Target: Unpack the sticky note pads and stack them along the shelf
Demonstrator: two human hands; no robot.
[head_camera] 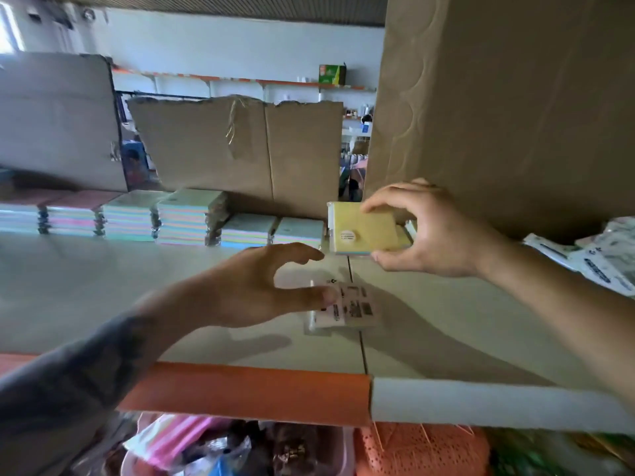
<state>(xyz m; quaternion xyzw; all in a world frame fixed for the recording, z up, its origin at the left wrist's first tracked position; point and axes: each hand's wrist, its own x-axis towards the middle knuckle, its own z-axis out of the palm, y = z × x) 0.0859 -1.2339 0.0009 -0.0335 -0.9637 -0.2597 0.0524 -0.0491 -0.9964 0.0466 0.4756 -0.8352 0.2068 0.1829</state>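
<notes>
My right hand (433,231) pinches a yellow sticky note pad (364,228) with a round white sticker, holding it just above the shelf (103,286) beside the row's right end. My left hand (271,286) hovers lower left of it, thumb and fingers spread in a loose C shape, holding nothing. Under its thumb a clear wrapper with a printed label (350,307) lies flat on the shelf. Stacks of pastel sticky note pads (185,218) line the back of the shelf, taller at the left, with two low stacks (271,230) nearest the held pad.
A large cardboard box (508,108) stands at the right, close behind my right hand. Torn cardboard (240,149) backs the row. Crumpled printed plastic wrappers (591,255) lie at far right. The shelf's front edge is orange (247,389) and white (481,403); bagged goods sit below.
</notes>
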